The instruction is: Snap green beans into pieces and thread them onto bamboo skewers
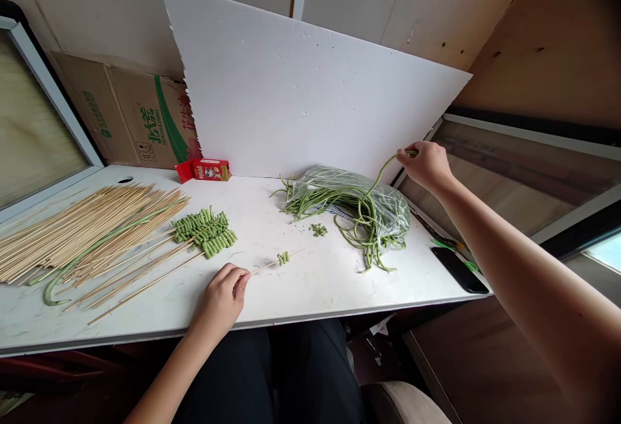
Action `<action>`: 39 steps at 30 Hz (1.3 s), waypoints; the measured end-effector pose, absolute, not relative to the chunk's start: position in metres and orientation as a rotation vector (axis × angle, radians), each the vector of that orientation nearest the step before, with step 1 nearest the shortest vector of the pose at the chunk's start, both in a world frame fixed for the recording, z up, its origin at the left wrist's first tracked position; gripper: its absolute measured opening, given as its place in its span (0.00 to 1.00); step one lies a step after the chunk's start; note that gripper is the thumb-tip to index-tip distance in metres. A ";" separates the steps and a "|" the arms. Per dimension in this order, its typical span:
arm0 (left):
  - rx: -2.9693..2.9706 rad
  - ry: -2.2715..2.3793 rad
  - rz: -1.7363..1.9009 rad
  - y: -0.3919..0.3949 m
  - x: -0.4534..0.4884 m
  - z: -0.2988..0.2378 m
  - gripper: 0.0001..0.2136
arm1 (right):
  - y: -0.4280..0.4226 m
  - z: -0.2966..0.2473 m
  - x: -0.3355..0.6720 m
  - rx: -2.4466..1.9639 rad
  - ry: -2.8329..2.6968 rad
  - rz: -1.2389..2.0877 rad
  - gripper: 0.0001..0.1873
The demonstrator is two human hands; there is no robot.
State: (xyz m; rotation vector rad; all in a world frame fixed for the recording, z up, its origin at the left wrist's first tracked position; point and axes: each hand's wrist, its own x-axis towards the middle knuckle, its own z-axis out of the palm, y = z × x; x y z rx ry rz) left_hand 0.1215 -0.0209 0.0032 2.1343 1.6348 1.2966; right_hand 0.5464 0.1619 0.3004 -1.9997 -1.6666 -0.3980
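My left hand [224, 294] rests on the white table [310, 288] near its front edge, fingers pinched on the near end of a bamboo skewer [266, 265] that carries a small coil of green bean [283, 257]. My right hand [425, 164] is raised at the right, closed on the end of one long green bean [379, 180], pulled up out of the clear plastic bag of long beans [349, 207]. A few cut bean bits [319, 230] lie between the skewer and the bag.
A heap of bare bamboo skewers [82, 233] covers the table's left, with finished coiled-bean skewers [206, 233] beside it. One loose long bean [72, 265] lies across the skewers. A red carton [206, 169], a cardboard box [129, 116], a white foam board [301, 94] and a black phone [458, 268] stand around.
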 end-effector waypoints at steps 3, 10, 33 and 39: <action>2.125 1.634 1.285 -0.021 0.121 0.001 0.12 | 0.161 0.306 0.547 -1.952 -1.659 -0.440 0.19; 2.178 1.716 1.334 -0.019 0.120 0.000 0.11 | 0.157 0.308 0.560 -1.944 -1.631 -0.391 0.19; 2.305 1.830 1.291 -0.021 0.119 -0.002 0.08 | 0.073 0.144 0.567 -1.802 -2.690 0.037 0.06; 2.315 1.804 1.296 -0.021 0.120 -0.002 0.07 | 0.088 0.149 0.566 -1.845 -2.523 0.089 0.14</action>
